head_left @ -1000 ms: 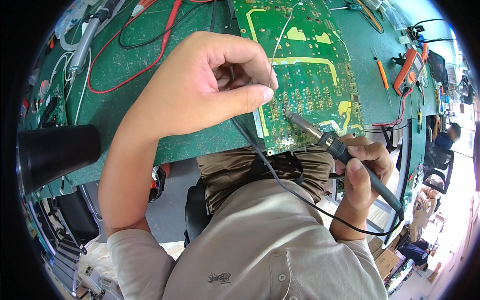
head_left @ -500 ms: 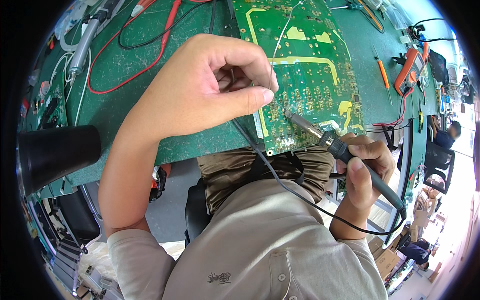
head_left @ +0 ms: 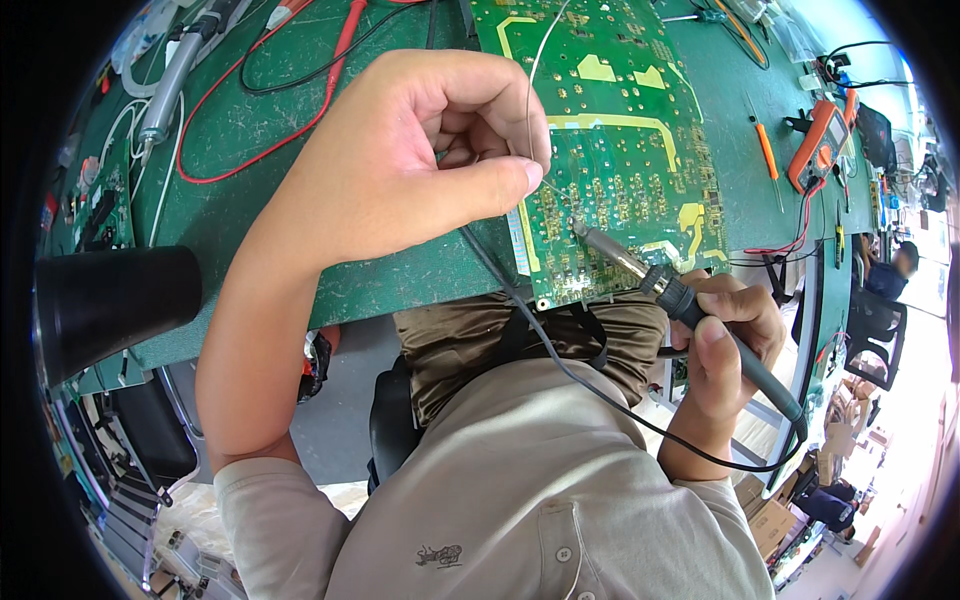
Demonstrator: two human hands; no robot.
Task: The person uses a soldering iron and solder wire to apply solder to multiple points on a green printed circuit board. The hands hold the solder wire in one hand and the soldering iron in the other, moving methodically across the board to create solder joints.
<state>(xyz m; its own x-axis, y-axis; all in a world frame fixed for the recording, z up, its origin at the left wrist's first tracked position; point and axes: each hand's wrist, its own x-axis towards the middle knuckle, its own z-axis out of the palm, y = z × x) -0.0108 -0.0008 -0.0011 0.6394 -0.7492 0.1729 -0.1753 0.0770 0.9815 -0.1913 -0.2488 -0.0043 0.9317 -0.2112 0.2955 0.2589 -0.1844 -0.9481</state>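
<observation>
A large green circuit board (head_left: 625, 95) with yellow patches and rows of small solder joints lies on the green bench mat. My right hand (head_left: 735, 330) grips a soldering iron (head_left: 672, 290) by its dark handle, and the iron's tip meets the board's lower middle area. Its black cord loops from the handle's end back across my lap. Above the board's left edge, my left hand (head_left: 440, 150) pinches a thin solder wire (head_left: 541, 48) between thumb and forefinger. The wire's lower end slants down toward the iron tip; whether they touch I cannot tell.
An orange multimeter (head_left: 822, 145) and an orange-handled screwdriver (head_left: 766, 150) lie to the right. Red and black test leads (head_left: 335, 70) cross the mat at the upper left, beside a grey pen-shaped tool (head_left: 175, 85). A black cylinder (head_left: 120, 305) juts in at the left edge.
My left hand has moved slightly up and left, and the solder wire has shifted left with it. The soldering iron has barely moved.
</observation>
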